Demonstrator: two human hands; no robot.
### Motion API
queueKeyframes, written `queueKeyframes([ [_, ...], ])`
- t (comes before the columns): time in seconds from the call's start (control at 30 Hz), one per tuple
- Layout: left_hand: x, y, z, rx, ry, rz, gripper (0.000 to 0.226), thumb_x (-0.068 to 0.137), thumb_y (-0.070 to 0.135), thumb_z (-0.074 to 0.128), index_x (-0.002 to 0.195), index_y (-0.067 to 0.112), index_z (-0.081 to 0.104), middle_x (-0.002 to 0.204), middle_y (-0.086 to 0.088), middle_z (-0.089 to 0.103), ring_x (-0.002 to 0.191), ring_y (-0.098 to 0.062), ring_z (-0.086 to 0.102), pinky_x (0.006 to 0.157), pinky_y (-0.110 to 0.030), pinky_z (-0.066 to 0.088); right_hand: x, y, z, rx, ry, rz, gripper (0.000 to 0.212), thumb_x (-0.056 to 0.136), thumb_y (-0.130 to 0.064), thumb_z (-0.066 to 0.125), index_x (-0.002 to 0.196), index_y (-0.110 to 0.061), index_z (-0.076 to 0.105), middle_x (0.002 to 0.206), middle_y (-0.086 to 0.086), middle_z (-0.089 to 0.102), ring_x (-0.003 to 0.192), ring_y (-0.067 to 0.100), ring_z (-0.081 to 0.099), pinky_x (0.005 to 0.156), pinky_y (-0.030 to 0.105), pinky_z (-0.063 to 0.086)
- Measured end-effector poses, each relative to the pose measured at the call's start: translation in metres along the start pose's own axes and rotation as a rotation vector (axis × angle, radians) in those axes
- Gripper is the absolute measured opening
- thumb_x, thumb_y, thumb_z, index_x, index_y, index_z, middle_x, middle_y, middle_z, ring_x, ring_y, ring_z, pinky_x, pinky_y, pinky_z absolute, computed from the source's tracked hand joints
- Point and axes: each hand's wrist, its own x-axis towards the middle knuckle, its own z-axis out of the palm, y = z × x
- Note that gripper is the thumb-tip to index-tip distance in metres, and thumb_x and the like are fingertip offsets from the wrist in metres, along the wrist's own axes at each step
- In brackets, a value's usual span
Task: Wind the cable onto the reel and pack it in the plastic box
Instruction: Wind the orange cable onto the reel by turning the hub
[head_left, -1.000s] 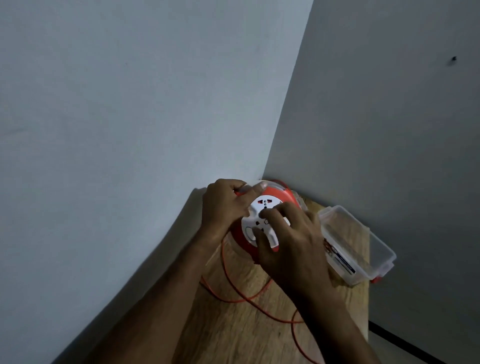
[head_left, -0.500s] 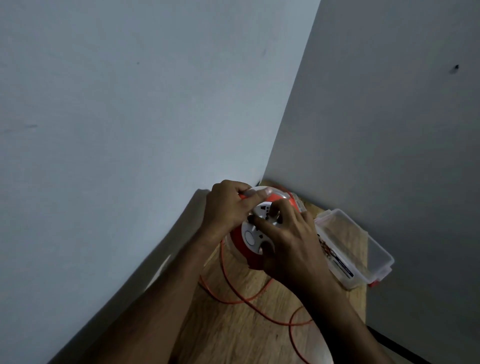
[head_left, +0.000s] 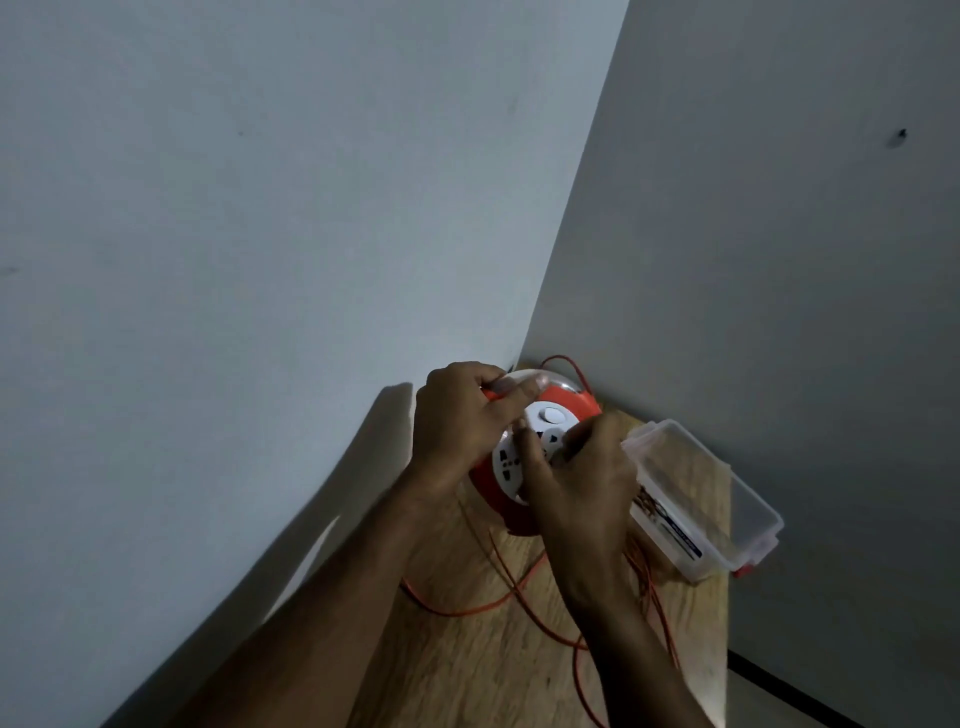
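The reel (head_left: 524, 457) is held tilted on the bench (head_left: 467, 665) in the wall corner, its upper rim gripped by the left hand (head_left: 457, 421) while the fingers of the right hand (head_left: 576, 488) are curled onto its white socket face. Much cable (head_left: 498, 577) is seen lying in loose crossing loops on the bench, with one loop arched behind the reel, so winding is judged unfinished. A snag or knot could be caused by those crossings, and the box (head_left: 727, 499), just beside the right hand, could be knocked.
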Motion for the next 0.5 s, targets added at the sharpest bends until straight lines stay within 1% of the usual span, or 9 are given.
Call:
queueKeyframes([
  [0.03,0.001,-0.001,0.000,-0.010,-0.006,-0.015,0.063,0.075,0.081,0.055,0.079,0.023,0.079,0.074,0.014,0.075,0.067,-0.004,0.068,0.065,-0.020,0.052,-0.003,-0.002,-0.003,-0.084,0.020,-0.134,0.033,0.083,-0.035,0.080,0.092,-0.019,0.054,0.088,-0.005,0.064,0.079,0.014,0.069,0.052,0.004,0.043],
  [0.1,0.004,-0.004,-0.002,-0.021,-0.009,-0.043,0.061,0.075,0.080,0.057,0.074,0.022,0.077,0.065,0.016,0.070,0.065,-0.005,0.067,0.065,-0.023,0.053,-0.008,0.002,-0.012,-0.242,0.038,-0.469,0.027,0.081,-0.025,0.083,0.090,-0.012,0.062,0.089,0.005,0.070,0.074,0.019,0.069,0.060,0.016,0.050],
  [0.13,0.005,-0.005,-0.003,-0.017,-0.013,-0.048,0.060,0.076,0.079,0.059,0.074,0.022,0.077,0.064,0.017,0.069,0.065,-0.005,0.067,0.065,-0.024,0.055,-0.008,0.004,-0.017,-0.312,0.012,-0.588,0.028,0.079,-0.024,0.084,0.095,-0.010,0.065,0.096,0.008,0.072,0.078,0.023,0.070,0.064,0.026,0.056],
  [0.17,0.006,-0.007,-0.004,-0.008,-0.021,-0.044,0.057,0.078,0.077,0.061,0.076,0.022,0.078,0.065,0.018,0.068,0.066,-0.004,0.067,0.066,-0.024,0.056,-0.008,0.006,-0.021,-0.378,-0.043,-0.652,0.033,0.076,-0.023,0.085,0.102,-0.011,0.068,0.105,0.010,0.071,0.088,0.028,0.071,0.071,0.036,0.060],
  [0.23,0.006,-0.006,-0.003,0.003,-0.029,-0.035,0.057,0.077,0.078,0.061,0.078,0.024,0.077,0.066,0.022,0.065,0.068,-0.002,0.067,0.065,-0.021,0.052,-0.003,0.011,-0.028,-0.494,-0.186,-0.661,0.054,0.068,-0.025,0.089,0.117,-0.014,0.068,0.120,0.013,0.065,0.106,0.036,0.067,0.080,0.052,0.059],
  [0.27,0.006,-0.004,-0.002,0.000,-0.024,-0.038,0.059,0.074,0.082,0.057,0.077,0.026,0.076,0.065,0.025,0.063,0.068,-0.002,0.067,0.063,-0.018,0.049,-0.002,0.013,-0.029,-0.544,-0.238,-0.642,0.064,0.066,-0.025,0.090,0.124,-0.016,0.065,0.126,0.015,0.062,0.111,0.039,0.064,0.083,0.056,0.057],
  [0.33,0.005,-0.002,0.001,0.000,-0.023,-0.040,0.057,0.071,0.084,0.054,0.076,0.031,0.074,0.064,0.028,0.060,0.067,0.000,0.065,0.061,-0.015,0.045,0.000,0.015,-0.029,-0.617,-0.285,-0.614,0.077,0.064,-0.029,0.090,0.134,-0.019,0.059,0.133,0.017,0.056,0.117,0.039,0.061,0.085,0.056,0.056],
  [0.4,0.005,-0.002,0.004,0.006,-0.041,-0.025,0.053,0.075,0.079,0.059,0.078,0.029,0.076,0.066,0.025,0.065,0.067,-0.001,0.066,0.062,-0.015,0.044,0.001,0.018,-0.026,-0.663,-0.294,-0.625,0.083,0.064,-0.037,0.090,0.138,-0.022,0.056,0.136,0.018,0.053,0.119,0.039,0.059,0.086,0.055,0.055],
  [0.5,0.006,-0.003,0.006,0.021,-0.062,-0.002,0.054,0.079,0.074,0.063,0.085,0.024,0.080,0.079,0.012,0.076,0.071,-0.003,0.068,0.066,-0.019,0.051,0.005,0.024,-0.021,-0.610,-0.244,-0.646,0.081,0.056,-0.035,0.096,0.129,-0.019,0.065,0.126,0.020,0.059,0.108,0.040,0.064,0.082,0.055,0.057],
])
